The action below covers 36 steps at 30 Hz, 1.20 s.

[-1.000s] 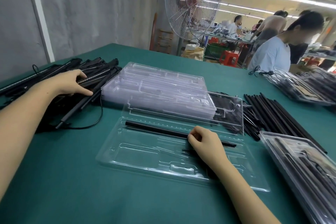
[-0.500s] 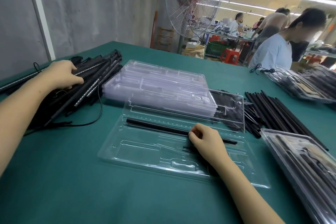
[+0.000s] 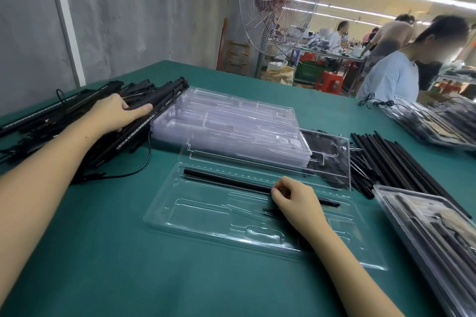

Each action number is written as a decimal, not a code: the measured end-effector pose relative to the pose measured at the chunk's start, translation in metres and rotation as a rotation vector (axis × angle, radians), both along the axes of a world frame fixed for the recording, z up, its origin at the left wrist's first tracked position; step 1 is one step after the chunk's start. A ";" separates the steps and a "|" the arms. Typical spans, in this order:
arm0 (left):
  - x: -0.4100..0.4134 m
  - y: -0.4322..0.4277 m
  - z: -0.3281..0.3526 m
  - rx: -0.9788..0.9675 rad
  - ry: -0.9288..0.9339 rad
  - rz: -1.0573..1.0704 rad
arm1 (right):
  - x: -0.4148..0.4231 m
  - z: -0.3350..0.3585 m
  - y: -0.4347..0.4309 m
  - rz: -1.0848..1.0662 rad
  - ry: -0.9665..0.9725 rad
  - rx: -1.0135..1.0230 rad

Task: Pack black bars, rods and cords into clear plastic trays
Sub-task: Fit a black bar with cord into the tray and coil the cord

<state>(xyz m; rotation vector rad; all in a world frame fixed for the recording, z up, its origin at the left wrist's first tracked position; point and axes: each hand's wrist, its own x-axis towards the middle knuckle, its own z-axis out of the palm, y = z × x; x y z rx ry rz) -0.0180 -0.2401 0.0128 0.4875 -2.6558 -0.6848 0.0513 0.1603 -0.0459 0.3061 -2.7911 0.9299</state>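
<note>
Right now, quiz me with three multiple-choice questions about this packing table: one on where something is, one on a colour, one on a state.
1. The left hand rests on: A) the pile of black bars; B) the fan; C) a red stool.
2. The table cover is: A) red; B) teal green; C) white.
3. The lid of the clear tray under the right hand is: A) shut; B) missing; C) folded open.

Answers:
1 A: its fingers lie across the bars at the table's left.
2 B: teal shows all round the trays.
3 C: the lid stands back, and a black rod lies in the exposed slot.
</note>
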 end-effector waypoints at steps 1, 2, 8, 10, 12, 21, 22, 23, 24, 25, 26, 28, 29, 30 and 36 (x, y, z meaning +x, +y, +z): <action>-0.001 0.001 -0.001 0.029 -0.017 0.020 | 0.000 0.000 0.000 0.001 0.001 0.001; -0.002 0.001 -0.003 0.058 -0.028 0.036 | 0.000 0.000 0.000 0.001 0.001 0.001; -0.005 -0.012 -0.022 0.015 -0.032 0.035 | 0.000 -0.001 0.000 -0.002 -0.008 0.002; -0.006 -0.014 -0.025 -0.069 -0.052 0.055 | 0.000 -0.001 0.000 0.000 -0.010 0.004; -0.004 -0.014 -0.027 -0.140 -0.077 0.088 | 0.000 -0.001 0.000 0.002 -0.009 0.003; 0.004 0.003 -0.020 -0.595 0.048 -0.032 | -0.001 -0.002 -0.001 -0.005 -0.010 0.001; 0.003 0.003 -0.019 -0.566 0.012 -0.079 | -0.001 -0.002 -0.001 -0.004 -0.009 0.000; 0.001 0.004 -0.018 -0.504 -0.038 -0.114 | -0.001 -0.002 0.000 -0.004 -0.010 0.000; 0.000 0.005 -0.018 -0.430 -0.093 -0.125 | -0.001 -0.002 0.000 -0.004 -0.011 0.001; -0.002 0.007 -0.018 -0.369 -0.145 -0.107 | 0.000 -0.002 0.000 -0.005 -0.011 0.002; -0.002 0.009 -0.018 -0.339 -0.203 -0.067 | 0.000 -0.002 0.000 -0.005 -0.011 0.003; -0.001 0.011 -0.017 -0.370 -0.324 0.013 | -0.001 -0.002 -0.001 -0.007 -0.010 0.004; -0.002 0.012 -0.017 -0.405 -0.364 0.035 | 0.000 -0.003 -0.001 -0.008 -0.008 0.005; -0.002 0.012 -0.016 -0.442 -0.391 0.045 | 0.000 -0.003 -0.001 -0.009 -0.006 0.005; -0.001 0.019 -0.008 -0.472 -0.416 0.037 | 0.000 -0.003 -0.001 -0.012 0.001 0.011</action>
